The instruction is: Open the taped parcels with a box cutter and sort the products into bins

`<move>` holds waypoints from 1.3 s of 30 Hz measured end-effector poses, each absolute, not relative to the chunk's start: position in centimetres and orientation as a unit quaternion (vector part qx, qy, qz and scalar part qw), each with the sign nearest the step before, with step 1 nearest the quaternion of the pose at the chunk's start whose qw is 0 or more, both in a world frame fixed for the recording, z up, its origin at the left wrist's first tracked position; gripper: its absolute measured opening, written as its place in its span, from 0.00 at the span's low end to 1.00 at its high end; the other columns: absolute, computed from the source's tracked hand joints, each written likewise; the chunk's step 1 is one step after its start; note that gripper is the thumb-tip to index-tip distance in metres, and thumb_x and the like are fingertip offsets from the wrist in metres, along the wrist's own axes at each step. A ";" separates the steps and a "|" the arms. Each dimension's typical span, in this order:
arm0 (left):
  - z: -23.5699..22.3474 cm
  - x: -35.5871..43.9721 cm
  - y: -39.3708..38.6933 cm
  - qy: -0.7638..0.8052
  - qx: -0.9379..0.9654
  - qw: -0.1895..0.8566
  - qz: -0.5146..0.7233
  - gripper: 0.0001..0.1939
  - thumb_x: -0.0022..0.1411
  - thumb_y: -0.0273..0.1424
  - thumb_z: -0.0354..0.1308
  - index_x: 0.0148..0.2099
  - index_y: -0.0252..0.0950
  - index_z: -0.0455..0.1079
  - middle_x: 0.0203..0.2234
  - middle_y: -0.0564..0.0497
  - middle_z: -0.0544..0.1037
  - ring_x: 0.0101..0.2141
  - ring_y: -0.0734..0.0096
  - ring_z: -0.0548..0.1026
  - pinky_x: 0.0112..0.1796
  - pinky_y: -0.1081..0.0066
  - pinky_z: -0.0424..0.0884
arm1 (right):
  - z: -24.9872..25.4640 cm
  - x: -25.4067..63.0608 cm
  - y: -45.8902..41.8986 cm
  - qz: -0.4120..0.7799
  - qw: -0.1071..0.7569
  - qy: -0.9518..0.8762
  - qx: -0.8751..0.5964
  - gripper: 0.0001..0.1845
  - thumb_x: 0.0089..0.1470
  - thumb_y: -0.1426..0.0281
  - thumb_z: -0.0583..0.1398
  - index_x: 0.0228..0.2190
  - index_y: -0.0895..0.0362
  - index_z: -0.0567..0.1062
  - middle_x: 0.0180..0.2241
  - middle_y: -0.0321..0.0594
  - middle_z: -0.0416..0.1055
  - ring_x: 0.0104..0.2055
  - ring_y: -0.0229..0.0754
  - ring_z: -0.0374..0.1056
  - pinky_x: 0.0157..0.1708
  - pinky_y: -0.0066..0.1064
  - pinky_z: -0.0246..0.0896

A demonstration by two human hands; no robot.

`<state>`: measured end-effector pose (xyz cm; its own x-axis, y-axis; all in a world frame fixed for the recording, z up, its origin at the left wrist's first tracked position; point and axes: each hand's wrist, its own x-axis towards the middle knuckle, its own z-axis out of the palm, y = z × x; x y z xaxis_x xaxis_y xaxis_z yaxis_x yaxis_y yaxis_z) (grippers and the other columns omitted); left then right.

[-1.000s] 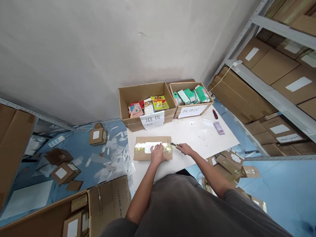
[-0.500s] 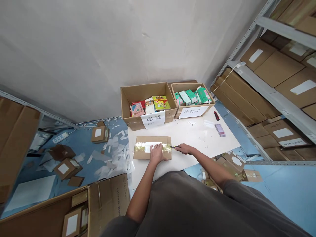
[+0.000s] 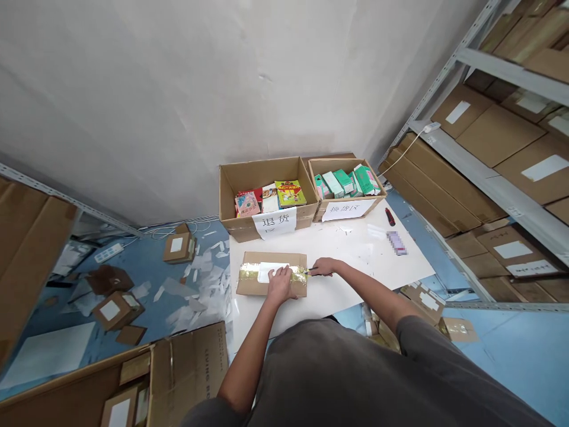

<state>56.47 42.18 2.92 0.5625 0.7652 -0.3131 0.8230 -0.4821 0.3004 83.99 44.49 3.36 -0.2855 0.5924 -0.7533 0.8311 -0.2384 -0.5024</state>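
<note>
A taped cardboard box (image 3: 249, 287) with a white label (image 3: 265, 271) lies on the white table in front of me. My left hand (image 3: 281, 284) bears on its top, right of centre, fingers bent and apart, with the thumb at the near edge, gripping the box. At the right end, my right hand (image 3: 326, 267) is closed around a thin box cutter (image 3: 312, 270). Its tip points left and meets the shiny tape (image 3: 300, 274) at the box's right edge. Whether the blade has gone through the tape is too small to tell.
Behind stand an open carton (image 3: 240, 230) of books and another carton (image 3: 318, 212) of green-and-white boxes, both with paper signs. A red-and-black tool (image 3: 390, 217) and a blurred purple item (image 3: 397, 243) lie on the table (image 3: 355, 243). Shelving (image 3: 493, 178) rises at right; paper scraps (image 3: 202, 290) litter the floor.
The cutter and my right hand have shifted slightly left, so the tip now overlaps the box's right edge. My left hand stays on the box. The view has tilted up a little.
</note>
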 end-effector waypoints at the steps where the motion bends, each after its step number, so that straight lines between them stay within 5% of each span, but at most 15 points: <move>1: 2.9 56.5 42.2 0.463 0.858 0.213 -0.065 0.54 0.37 0.46 0.78 0.65 0.46 0.62 0.69 0.39 0.64 0.67 0.39 0.60 0.64 0.45 0.48 | 3.4 84.0 44.4 -0.538 0.114 0.596 0.585 0.30 0.49 0.39 0.65 0.22 0.54 0.74 0.14 0.34 0.66 0.18 0.40 0.62 0.27 0.32 0.58; 10: 2.7 56.5 42.0 0.464 0.855 0.223 -0.062 0.57 0.38 0.46 0.78 0.69 0.47 0.59 0.69 0.41 0.63 0.68 0.41 0.59 0.66 0.46 0.47 | 2.0 84.7 38.2 -0.608 0.015 0.515 0.604 0.33 0.54 0.36 0.59 0.24 0.54 0.70 0.14 0.31 0.65 0.15 0.36 0.60 0.20 0.28 0.56; 16: 3.0 55.4 43.8 0.478 0.850 0.223 -0.013 0.42 0.63 0.46 0.63 0.74 0.48 0.51 0.62 0.43 0.73 0.65 0.50 0.66 0.63 0.55 0.56 | 0.3 83.9 33.1 -0.569 -0.062 0.498 0.651 0.35 0.60 0.35 0.52 0.23 0.53 0.65 0.13 0.31 0.64 0.14 0.38 0.61 0.22 0.29 0.58; 21: 1.9 56.4 47.4 0.470 0.863 0.180 -0.053 0.65 0.45 0.51 0.75 0.77 0.49 0.43 0.76 0.43 0.44 0.74 0.39 0.37 0.68 0.43 0.43 | 1.1 82.8 31.1 -0.489 -0.122 0.480 0.718 0.34 0.65 0.39 0.46 0.28 0.54 0.69 0.15 0.32 0.67 0.19 0.40 0.67 0.29 0.29 0.60; 23: 1.0 56.6 48.2 0.468 0.861 0.179 -0.088 0.70 0.43 0.53 0.76 0.78 0.47 0.39 0.76 0.41 0.40 0.73 0.36 0.33 0.67 0.39 0.39 | 1.5 82.0 30.9 -0.458 -0.125 0.486 0.734 0.35 0.68 0.41 0.43 0.32 0.54 0.72 0.20 0.35 0.71 0.23 0.41 0.70 0.32 0.29 0.60; 30: -0.5 55.2 48.2 0.433 0.892 0.126 0.002 0.35 0.69 0.51 0.54 0.74 0.49 0.56 0.73 0.43 0.55 0.73 0.43 0.46 0.66 0.42 0.46 | 1.5 80.4 31.3 -0.342 -0.089 0.592 0.724 0.23 0.73 0.55 0.45 0.49 0.52 0.74 0.46 0.43 0.78 0.49 0.46 0.72 0.44 0.31 0.58; 39: -1.0 55.6 48.0 0.443 0.889 0.105 0.056 0.30 0.72 0.48 0.51 0.72 0.49 0.60 0.71 0.44 0.61 0.72 0.43 0.50 0.66 0.43 0.49 | 2.3 78.9 33.3 -0.243 -0.020 0.643 0.726 0.18 0.70 0.55 0.53 0.52 0.51 0.71 0.47 0.44 0.74 0.43 0.47 0.73 0.40 0.32 0.58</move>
<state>55.58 47.98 -1.00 0.6021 0.7984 0.0071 0.7749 -0.5865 0.2357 78.87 33.27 2.32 0.0545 0.9434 -0.3270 0.9240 -0.1718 -0.3416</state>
